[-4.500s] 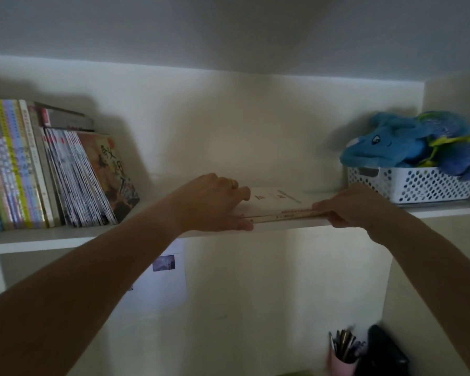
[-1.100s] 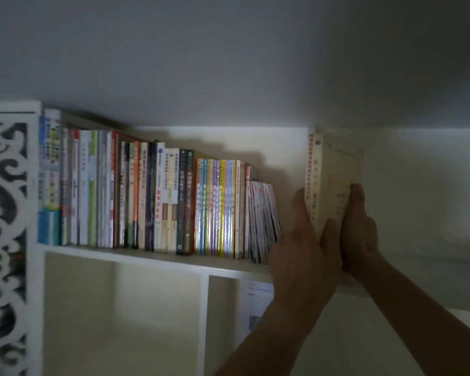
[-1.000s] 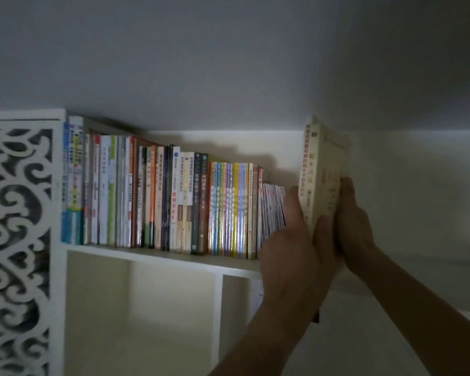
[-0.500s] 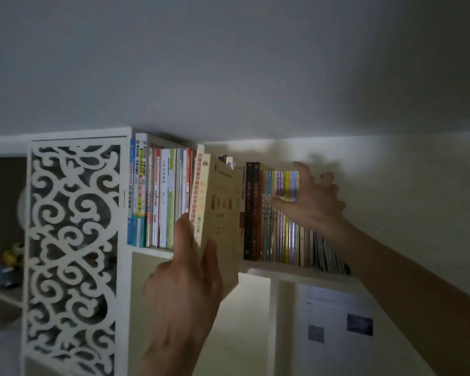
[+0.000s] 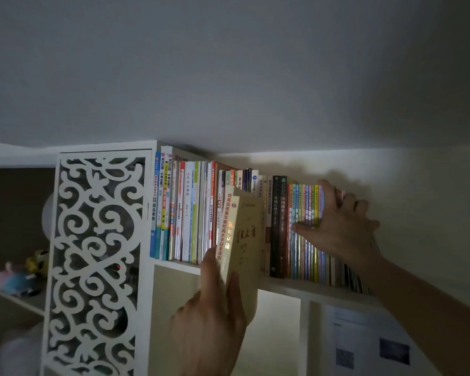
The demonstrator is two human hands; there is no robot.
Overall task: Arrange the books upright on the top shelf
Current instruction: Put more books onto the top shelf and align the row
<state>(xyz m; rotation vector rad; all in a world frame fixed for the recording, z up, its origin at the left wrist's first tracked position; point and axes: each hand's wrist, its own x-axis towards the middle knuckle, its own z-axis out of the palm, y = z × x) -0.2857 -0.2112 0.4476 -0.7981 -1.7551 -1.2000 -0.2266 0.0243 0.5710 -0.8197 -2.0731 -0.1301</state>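
Observation:
My left hand grips two cream-coloured books by their lower end and holds them upright in front of the row of standing books on the top shelf. The pair stands at a spot in the middle of the row, beside a dark-spined book. My right hand holds the thin colourful books right of that spot, thumb across their spines and fingers over their tops.
A white fretwork panel closes the shelf's left end. Soft toys lie on a lower shelf at far left. Printed papers hang under the shelf at right. The ceiling sits close above the books.
My left hand has pushed the cream books further in toward the row. My right hand has stayed on the thin books, its grip spread a little wider. The view shifted slightly right.

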